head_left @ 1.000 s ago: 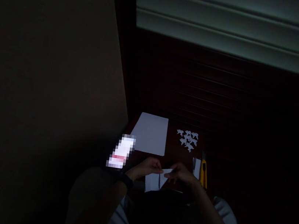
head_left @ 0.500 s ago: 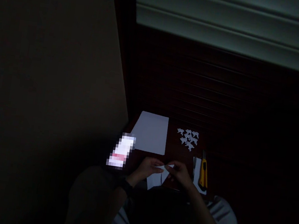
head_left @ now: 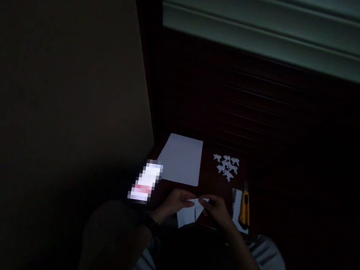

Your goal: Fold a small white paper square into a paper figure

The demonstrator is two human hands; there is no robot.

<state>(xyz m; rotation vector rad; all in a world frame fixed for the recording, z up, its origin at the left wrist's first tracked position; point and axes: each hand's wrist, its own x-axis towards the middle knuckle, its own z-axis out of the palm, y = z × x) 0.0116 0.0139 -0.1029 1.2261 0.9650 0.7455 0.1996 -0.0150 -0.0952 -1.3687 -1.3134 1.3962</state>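
In a dim room, my left hand [head_left: 175,200] and my right hand [head_left: 218,208] both pinch the top edge of a small white piece of folded paper [head_left: 189,212], held just above the near edge of a dark red table [head_left: 207,177]. The fingers of both hands are closed on the paper. A dark band shows on my left wrist.
A white sheet of paper [head_left: 181,160] lies behind my hands. Several small folded white paper figures [head_left: 226,166] sit in a cluster to its right. A yellow utility knife [head_left: 245,206] rests on a paper strip at the right. A lit phone screen [head_left: 145,183] glows at the left.
The folded paper and both hands have moved slightly up and away from me; the paper looks narrower than a second ago.
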